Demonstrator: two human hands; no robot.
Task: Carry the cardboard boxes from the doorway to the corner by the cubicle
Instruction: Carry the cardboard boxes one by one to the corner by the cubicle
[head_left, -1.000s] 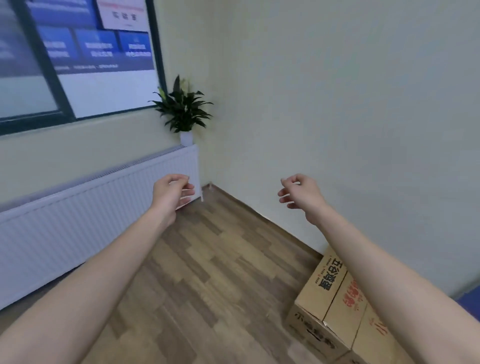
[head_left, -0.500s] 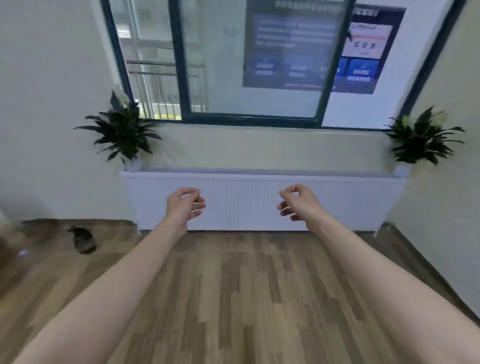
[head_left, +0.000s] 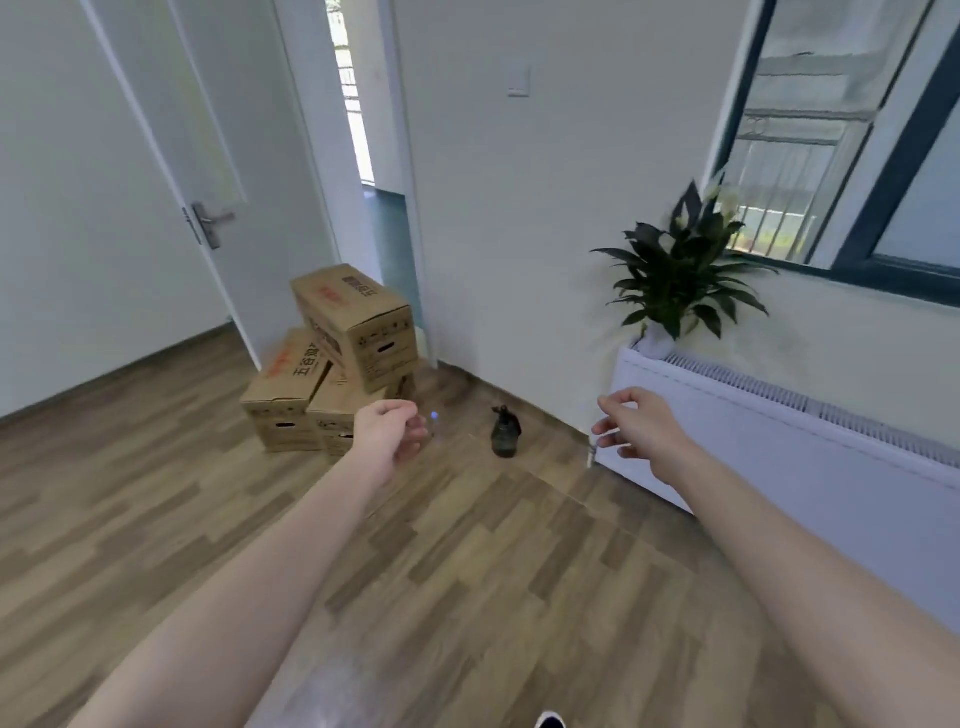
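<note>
Three brown cardboard boxes stand stacked on the wooden floor by the doorway. The top box (head_left: 358, 325) lies across two lower ones, the left lower box (head_left: 284, 395) and the right lower box (head_left: 337, 410). My left hand (head_left: 387, 431) floats in front of the stack, fingers loosely curled, holding nothing. My right hand (head_left: 636, 426) hangs to the right at the same height, fingers also loosely curled and empty. Both arms stretch forward, well short of the boxes.
A white door (head_left: 171, 182) stands open left of the boxes. A dark bottle (head_left: 505, 431) sits on the floor beside them. A white radiator (head_left: 779, 457) runs along the right wall, with a potted plant (head_left: 675, 275) on its end.
My view has swung left, from the corner with boxes past the window and radiator to the doorway stack. Both hands kept their raised, loosely curled pose.
</note>
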